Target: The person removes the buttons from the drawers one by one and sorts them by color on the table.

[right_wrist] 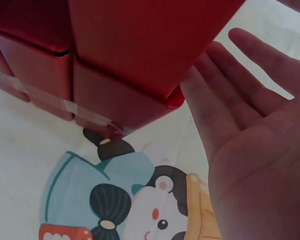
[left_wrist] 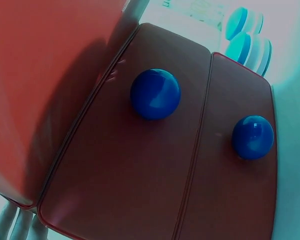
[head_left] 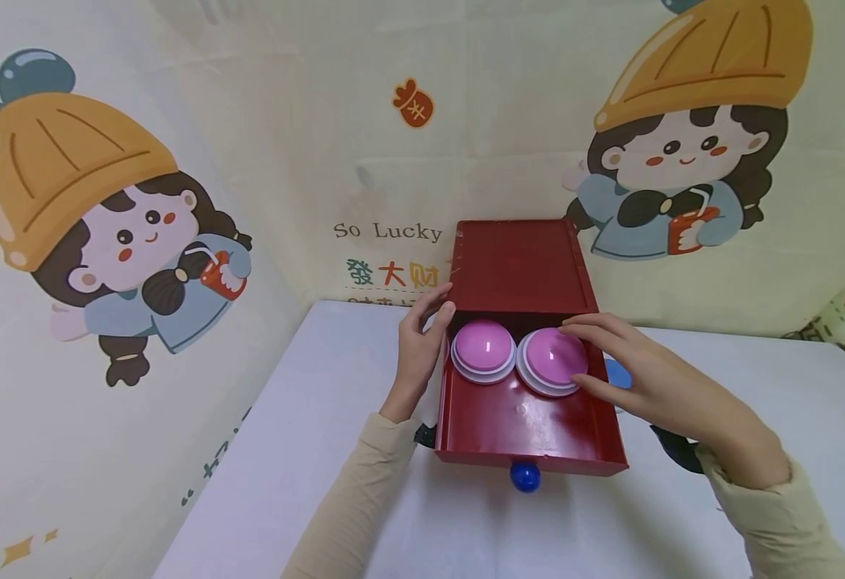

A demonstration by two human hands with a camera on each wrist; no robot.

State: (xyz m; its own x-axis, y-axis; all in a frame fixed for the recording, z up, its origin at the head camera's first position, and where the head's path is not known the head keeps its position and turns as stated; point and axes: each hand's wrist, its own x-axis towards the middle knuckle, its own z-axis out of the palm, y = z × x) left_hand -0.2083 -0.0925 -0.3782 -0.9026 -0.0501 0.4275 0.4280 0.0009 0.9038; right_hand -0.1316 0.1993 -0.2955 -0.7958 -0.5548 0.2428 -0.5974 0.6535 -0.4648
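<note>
Just left of your unclenched right hand point(head_left: 661, 386) lay a round, pink-topped white container point(head_left: 548, 362), in the far right corner of the red drawer point(head_left: 509, 430).

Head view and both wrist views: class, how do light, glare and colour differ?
Head view: fairly bright, small white glints on the pink domes; left wrist view: teal-tinted, washed out at upper right, highlights on the blue knobs; right wrist view: dimmer, right hand shaded.
</note>
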